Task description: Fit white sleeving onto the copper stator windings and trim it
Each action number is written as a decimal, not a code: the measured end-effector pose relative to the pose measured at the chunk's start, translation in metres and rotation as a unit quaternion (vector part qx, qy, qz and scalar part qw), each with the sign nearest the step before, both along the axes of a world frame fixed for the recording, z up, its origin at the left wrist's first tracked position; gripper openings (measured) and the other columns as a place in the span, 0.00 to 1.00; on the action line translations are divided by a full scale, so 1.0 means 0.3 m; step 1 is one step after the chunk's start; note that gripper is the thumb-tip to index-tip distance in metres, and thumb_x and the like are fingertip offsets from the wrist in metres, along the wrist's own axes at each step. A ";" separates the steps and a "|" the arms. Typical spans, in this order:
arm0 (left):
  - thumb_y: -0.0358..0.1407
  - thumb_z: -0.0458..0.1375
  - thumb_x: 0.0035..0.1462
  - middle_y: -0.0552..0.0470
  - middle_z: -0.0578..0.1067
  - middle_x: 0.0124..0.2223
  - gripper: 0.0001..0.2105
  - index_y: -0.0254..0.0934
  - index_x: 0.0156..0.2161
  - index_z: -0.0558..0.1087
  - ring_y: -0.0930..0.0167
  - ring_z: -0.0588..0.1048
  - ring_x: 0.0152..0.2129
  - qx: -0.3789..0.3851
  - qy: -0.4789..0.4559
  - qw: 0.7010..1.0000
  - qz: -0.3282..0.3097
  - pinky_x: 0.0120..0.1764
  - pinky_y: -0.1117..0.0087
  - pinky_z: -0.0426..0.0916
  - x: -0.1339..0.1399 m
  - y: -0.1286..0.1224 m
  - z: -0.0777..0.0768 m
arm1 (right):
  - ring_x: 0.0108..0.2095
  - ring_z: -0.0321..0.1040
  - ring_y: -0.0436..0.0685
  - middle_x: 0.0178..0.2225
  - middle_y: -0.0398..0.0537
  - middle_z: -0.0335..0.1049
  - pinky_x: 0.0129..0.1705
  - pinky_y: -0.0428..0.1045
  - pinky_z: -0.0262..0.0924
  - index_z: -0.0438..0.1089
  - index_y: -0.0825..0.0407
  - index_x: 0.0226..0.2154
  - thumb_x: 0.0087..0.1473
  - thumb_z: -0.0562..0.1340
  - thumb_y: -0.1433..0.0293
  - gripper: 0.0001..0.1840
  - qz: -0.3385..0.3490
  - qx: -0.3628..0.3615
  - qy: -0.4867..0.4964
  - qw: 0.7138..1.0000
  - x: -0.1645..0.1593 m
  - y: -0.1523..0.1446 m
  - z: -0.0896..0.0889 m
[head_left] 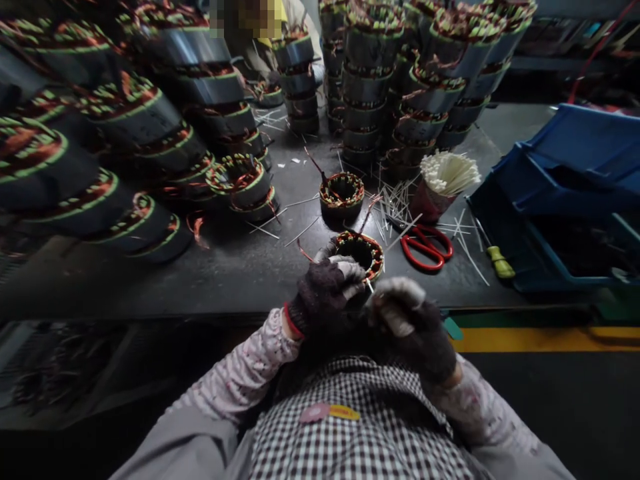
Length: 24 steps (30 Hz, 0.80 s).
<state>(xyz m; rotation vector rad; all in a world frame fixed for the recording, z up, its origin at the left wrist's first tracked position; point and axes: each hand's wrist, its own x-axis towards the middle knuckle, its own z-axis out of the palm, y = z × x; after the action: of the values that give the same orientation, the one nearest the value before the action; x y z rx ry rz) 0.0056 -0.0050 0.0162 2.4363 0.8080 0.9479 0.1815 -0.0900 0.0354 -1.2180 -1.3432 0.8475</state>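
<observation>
A motor stator (377, 259), a ring with copper windings and green-yellow slot liners, sits near the bench's front edge. My left hand (330, 287), in a dark glove with pale fingertips, is closed on its left and near rim. Close to the stator's near right side is my right hand (405, 320), slightly blurred, its gloved fingers curled in. A short white stick (370, 286) shows at the rim by those fingertips; whether they grip it is hidden. Just behind stands a second small stator (342, 193), with copper leads rising from it.
Tall stacks of stators (367, 87) line the back and left (150, 120). To the right are red-handled scissors (425, 248), a cup of white sticks (435, 193), loose sticks, a yellow-handled tool (501, 262) and blue bins (565, 160). A person (305, 27) is behind the stacks.
</observation>
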 end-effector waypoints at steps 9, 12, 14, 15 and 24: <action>0.39 0.64 0.66 0.52 0.87 0.38 0.07 0.43 0.40 0.85 0.62 0.85 0.40 -0.063 -0.028 0.995 0.066 0.66 0.45 0.71 0.022 -0.030 0.021 | 0.33 0.76 0.55 0.40 0.47 0.80 0.37 0.53 0.75 0.74 0.46 0.44 0.68 0.62 0.49 0.19 -0.146 0.078 0.023 0.986 0.124 0.288 0.041; 0.38 0.65 0.66 0.55 0.86 0.34 0.06 0.42 0.37 0.84 0.64 0.84 0.35 -0.049 -0.037 0.994 0.095 0.71 0.43 0.65 0.056 -0.030 0.011 | 0.33 0.73 0.54 0.40 0.49 0.80 0.41 0.52 0.71 0.73 0.51 0.45 0.66 0.64 0.58 0.13 -0.319 0.049 -0.086 0.942 0.327 0.338 0.048; 0.38 0.63 0.68 0.53 0.86 0.36 0.06 0.41 0.40 0.83 0.63 0.85 0.37 -0.019 -0.040 0.993 0.114 0.72 0.42 0.63 0.093 -0.044 -0.007 | 0.40 0.73 0.56 0.42 0.54 0.81 0.50 0.54 0.68 0.75 0.55 0.46 0.61 0.68 0.66 0.13 -0.361 0.033 -0.156 0.919 0.410 0.387 0.046; 0.38 0.63 0.69 0.52 0.87 0.39 0.07 0.41 0.43 0.83 0.62 0.86 0.39 -0.006 -0.043 0.991 0.127 0.72 0.43 0.64 0.109 -0.056 -0.014 | 0.42 0.73 0.58 0.44 0.57 0.81 0.53 0.55 0.66 0.76 0.56 0.46 0.59 0.69 0.68 0.13 -0.362 0.027 -0.177 0.915 0.431 0.412 0.042; 0.33 0.66 0.65 0.42 0.85 0.56 0.16 0.39 0.57 0.80 0.50 0.80 0.61 0.202 0.141 0.969 0.016 0.73 0.32 0.60 -0.015 0.003 0.089 | 0.49 0.75 0.60 0.48 0.64 0.82 0.58 0.55 0.62 0.79 0.60 0.46 0.68 0.61 0.73 0.11 -0.352 0.042 -0.232 0.906 0.452 0.422 -0.001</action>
<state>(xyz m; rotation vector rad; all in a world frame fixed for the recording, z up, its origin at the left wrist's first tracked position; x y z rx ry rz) 0.0012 -0.0041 0.0430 2.9705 0.8125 0.8544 0.3169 0.0366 0.0350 -1.7451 -1.1380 -0.0228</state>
